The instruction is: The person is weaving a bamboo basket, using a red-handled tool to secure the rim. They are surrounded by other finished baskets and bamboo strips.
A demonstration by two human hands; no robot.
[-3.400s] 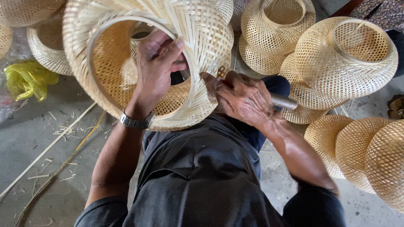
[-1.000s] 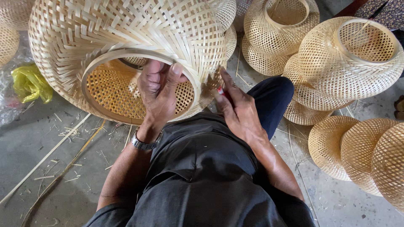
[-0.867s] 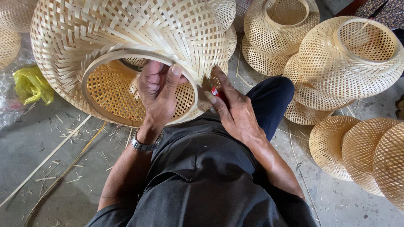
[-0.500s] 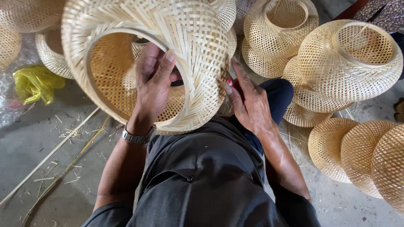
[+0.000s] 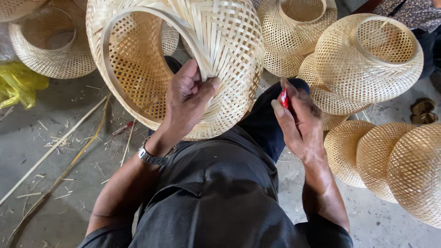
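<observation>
While our left hand (image 5: 186, 98) clamps the rim of the woven bamboo basket (image 5: 220, 50), thumb outside, fingers inside, the basket sits tilted over our lap, mouth open leftward. Our right hand (image 5: 298, 121) pinches a small red tool (image 5: 284, 97) just beside its bulging wall. More round, open-weave baskets (image 5: 367, 59) crowd the right; bare concrete floor (image 5: 50, 151) with loose strips lies left.
</observation>
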